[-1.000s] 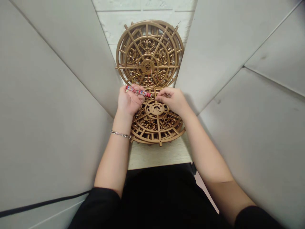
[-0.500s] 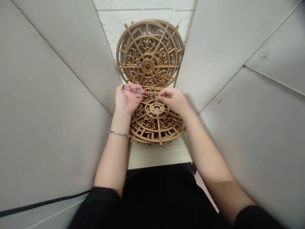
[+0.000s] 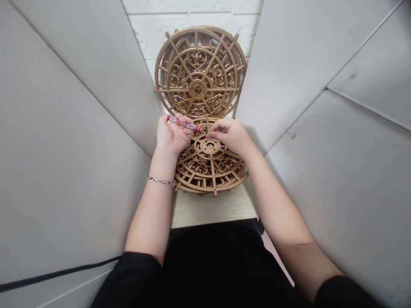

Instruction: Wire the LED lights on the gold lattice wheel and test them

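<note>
Over the left side of the near gold openwork round lattice (image 3: 212, 167), the left hand (image 3: 171, 137) has its fingers curled around a slim red-and-white patterned stick (image 3: 189, 125). Just right of the stick, the right hand (image 3: 231, 134) has its fingers drawn together; I cannot tell whether they grip anything. Beyond, thin yellow wire (image 3: 184, 101) crosses the far gold openwork round lattice (image 3: 173, 90).

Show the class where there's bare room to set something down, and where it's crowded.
Bare: the pale tabletop strip between the near gold discs and the black clothing. Crowded: over those discs, where left hand, patterned stick and right hand sit close.
</note>
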Motion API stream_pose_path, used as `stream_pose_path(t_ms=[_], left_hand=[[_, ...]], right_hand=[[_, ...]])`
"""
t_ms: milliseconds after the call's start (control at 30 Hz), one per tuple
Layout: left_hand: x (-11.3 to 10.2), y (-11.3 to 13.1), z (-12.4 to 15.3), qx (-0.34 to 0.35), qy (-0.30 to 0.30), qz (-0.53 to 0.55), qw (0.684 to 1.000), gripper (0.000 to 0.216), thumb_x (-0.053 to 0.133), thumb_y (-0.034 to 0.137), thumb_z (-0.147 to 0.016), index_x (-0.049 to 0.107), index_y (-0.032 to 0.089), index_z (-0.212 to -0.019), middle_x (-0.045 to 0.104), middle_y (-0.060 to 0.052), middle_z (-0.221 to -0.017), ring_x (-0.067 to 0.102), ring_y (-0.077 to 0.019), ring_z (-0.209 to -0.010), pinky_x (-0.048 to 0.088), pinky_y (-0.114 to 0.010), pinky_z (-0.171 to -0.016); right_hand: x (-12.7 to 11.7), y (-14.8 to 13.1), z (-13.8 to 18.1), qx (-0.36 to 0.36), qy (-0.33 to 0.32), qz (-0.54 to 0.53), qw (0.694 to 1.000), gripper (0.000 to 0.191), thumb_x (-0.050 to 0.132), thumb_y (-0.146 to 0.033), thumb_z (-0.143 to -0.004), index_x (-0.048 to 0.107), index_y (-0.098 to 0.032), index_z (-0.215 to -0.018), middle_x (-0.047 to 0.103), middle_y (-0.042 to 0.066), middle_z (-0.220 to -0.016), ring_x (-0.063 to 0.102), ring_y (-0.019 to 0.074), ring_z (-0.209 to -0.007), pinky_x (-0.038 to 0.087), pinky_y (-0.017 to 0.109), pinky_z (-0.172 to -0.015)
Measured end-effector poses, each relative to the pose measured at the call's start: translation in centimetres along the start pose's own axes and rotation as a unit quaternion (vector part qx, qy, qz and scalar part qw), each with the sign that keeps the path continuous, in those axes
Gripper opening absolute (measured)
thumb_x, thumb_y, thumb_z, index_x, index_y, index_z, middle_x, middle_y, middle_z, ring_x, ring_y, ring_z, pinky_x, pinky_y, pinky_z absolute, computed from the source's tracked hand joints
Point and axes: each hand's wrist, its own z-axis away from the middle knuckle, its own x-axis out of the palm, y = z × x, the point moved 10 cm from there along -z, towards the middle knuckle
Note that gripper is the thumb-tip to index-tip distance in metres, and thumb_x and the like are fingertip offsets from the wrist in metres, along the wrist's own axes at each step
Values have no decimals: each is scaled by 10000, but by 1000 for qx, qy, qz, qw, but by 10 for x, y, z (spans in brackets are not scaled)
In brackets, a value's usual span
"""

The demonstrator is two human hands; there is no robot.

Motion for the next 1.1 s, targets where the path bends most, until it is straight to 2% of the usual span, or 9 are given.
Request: stream_pose_path(t_ms=[100,267,533,633,767,1100], left_hand=[[8,-9,3,-23,-1,-13,1000,358,229,333,-867,392,167,-595,443,16,-485,504,-74,-471,342,-150,-381],[9,-4,5,-5,1,-11,1000,367,227,334,-868,380,170,-577,440,19,-482,510,-71,-468,348,-150,-387],[14,-10,4,-38,-41,-4,998,372,224,350,-867,375,168,-578,449,15,-484,507,-70,-468,340,-141,-376],[11,-8,2,-22,-32,-1,999,376,204,349,-868,357,171,-574,438,22,-475,497,-60,-456,334,-140,-385],[10,-13,2,-44,-31,-15,998,383,192,360,-866,360,174,-577,421,24,-466,492,-71,-455,323,-151,-375],[7,-10,3,-33,-2,-3,999,379,226,358,-872,368,169,-575,416,26,-462,476,-62,-432,300,-141,-351]], right_hand=[[0,-1,1,-2,1,8,1000,150,632,-298,-674,641,-149,-660,557,-25,-593,419,69,-559,317,233,-564],[-1,-2,1,-3,2,10,1000,163,626,-304,-683,635,-143,-657,560,-19,-604,422,71,-569,321,235,-573],[0,-2,1,6,-6,12,1000,139,625,-285,-678,639,-148,-659,564,-18,-623,432,81,-588,316,239,-584],[0,-4,2,4,-3,13,1000,145,625,-287,-678,638,-145,-652,554,-23,-601,419,76,-572,314,235,-579],[0,-2,1,7,2,10,1000,148,636,-292,-668,641,-145,-654,542,-27,-587,409,73,-561,307,233,-568],[1,3,0,10,0,5,1000,148,633,-293,-666,642,-147,-647,553,-24,-592,416,75,-566,312,231,-570]])
